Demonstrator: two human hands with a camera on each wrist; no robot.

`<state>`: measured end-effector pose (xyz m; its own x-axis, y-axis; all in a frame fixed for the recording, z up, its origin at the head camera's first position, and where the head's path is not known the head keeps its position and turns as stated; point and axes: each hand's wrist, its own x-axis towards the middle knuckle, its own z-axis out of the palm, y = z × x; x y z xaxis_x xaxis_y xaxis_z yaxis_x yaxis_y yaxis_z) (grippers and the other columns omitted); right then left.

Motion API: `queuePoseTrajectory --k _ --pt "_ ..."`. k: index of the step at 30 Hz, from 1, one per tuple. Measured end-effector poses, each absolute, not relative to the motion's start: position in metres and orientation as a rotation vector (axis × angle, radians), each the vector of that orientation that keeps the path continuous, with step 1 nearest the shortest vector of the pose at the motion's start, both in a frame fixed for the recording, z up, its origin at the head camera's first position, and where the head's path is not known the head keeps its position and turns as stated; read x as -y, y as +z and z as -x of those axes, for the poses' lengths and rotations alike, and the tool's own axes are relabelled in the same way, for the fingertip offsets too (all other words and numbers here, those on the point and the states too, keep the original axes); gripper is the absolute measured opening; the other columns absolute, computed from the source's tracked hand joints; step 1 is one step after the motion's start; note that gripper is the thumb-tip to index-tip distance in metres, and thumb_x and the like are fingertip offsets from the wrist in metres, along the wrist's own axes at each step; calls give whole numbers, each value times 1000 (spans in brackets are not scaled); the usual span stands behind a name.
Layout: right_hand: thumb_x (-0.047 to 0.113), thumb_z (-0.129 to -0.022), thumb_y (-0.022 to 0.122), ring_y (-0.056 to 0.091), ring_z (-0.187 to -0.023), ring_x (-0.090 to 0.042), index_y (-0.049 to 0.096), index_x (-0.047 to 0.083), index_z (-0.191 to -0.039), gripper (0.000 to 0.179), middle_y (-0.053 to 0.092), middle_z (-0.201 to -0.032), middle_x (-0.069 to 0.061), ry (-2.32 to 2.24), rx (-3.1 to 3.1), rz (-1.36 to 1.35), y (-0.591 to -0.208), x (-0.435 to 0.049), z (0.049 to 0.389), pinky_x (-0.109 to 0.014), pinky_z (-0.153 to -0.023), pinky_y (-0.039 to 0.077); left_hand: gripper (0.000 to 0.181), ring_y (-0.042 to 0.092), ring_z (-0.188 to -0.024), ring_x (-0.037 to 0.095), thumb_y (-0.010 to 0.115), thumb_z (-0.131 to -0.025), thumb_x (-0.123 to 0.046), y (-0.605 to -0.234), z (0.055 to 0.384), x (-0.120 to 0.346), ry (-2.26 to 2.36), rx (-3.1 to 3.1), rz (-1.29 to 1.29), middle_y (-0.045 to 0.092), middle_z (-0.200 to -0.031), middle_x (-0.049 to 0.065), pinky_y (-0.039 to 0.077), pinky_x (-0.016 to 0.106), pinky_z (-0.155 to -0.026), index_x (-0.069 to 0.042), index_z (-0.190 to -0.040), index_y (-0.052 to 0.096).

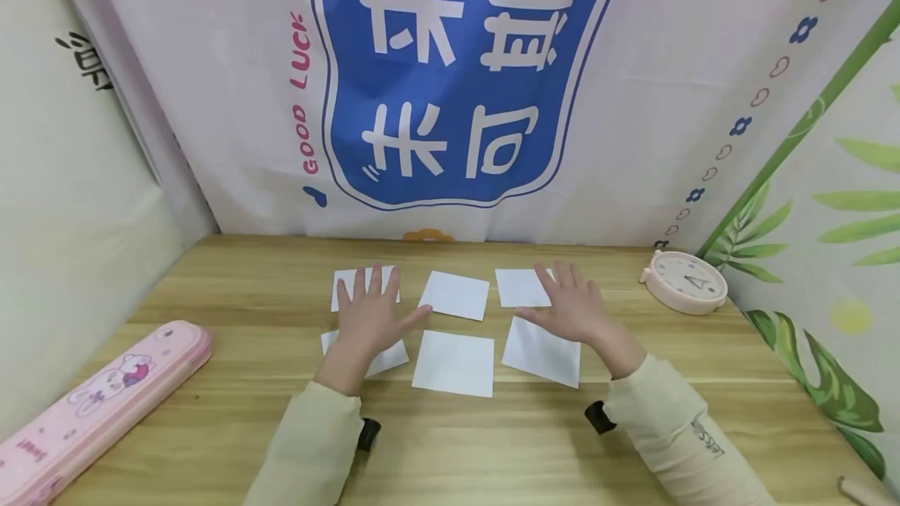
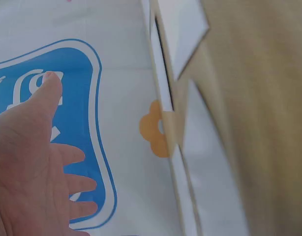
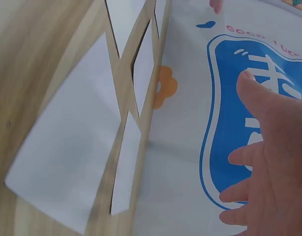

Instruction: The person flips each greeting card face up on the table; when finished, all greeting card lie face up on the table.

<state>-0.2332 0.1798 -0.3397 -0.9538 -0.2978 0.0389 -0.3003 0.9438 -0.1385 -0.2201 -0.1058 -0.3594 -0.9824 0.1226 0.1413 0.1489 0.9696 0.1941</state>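
Note:
Several white paper cards lie on the wooden table in two rows of three. My left hand (image 1: 369, 318), fingers spread, is over the left pair, partly covering the back left card (image 1: 337, 299) and the front left card (image 1: 392, 359). Its thumb points toward the back middle card (image 1: 457, 295). Over the right pair my right hand (image 1: 573, 309) is also spread, overlapping the back right card (image 1: 519, 289) and the front right card (image 1: 540, 351). The front middle card (image 1: 453, 364) is fully visible. In both wrist views the palms hold nothing and appear raised above the cards.
A pink pencil case (image 1: 105, 404) lies at the table's left edge. At the back right stands a small round clock (image 1: 687, 281). A printed cloth (image 1: 267, 139) hangs along the table's back edge, and a leaf-patterned cloth (image 1: 844, 256) borders the right side.

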Motion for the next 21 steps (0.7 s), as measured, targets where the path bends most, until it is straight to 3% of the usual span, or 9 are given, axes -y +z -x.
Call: queuePoseTrajectory --k 8,12,21 --pt "50 -79 52 16 -121 -43 24 0 -134 80 19 -133 -29 419 3000 -643 -332 -200 256 -55 -92 19 89 1 -125 37 28 -75 -71 -347 248 76 -485 3039 251 9 -140 18 -5 57 -92 -12 -139 14" --pt "41 -77 60 17 -122 -38 26 -1 -132 77 24 -134 -24 618 2939 -724 -335 -209 270 -50 -95 16 87 5 -126 34 27 -75 -71 -352 265 55 -532 3011 299 11 -141 14 2 56 -94 -14 -139 11" --pt "35 -75 65 14 -124 -37 18 0 -136 84 17 -137 -21 986 2974 -625 -356 -225 299 -48 -97 13 83 16 -125 31 43 -74 -66 -375 299 28 -640 3000 295 24 -138 12 15 53 -94 -13 -136 25"
